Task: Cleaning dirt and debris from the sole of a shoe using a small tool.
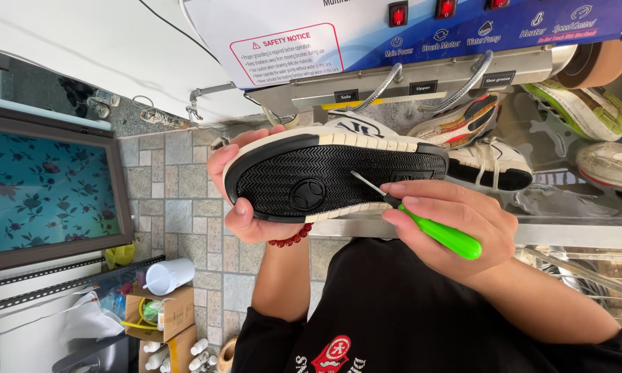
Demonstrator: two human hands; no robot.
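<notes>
My left hand (244,220) grips the toe end of a cream sneaker (356,128), turned so that its black grooved sole (325,176) faces me. A red bead bracelet (291,239) sits on that wrist. My right hand (456,215) holds a thin metal pick with a bright green handle (450,239). The pick's tip (363,182) rests on the sole's tread near the middle, beside a round emblem.
A white and blue shoe-cleaning machine (421,41) with red switches stands behind the sneaker. Several other sneakers (494,162) lie at the right. Cardboard boxes (162,321) with bottles sit at the lower left on the tiled floor, next to a floral-patterned panel (45,193).
</notes>
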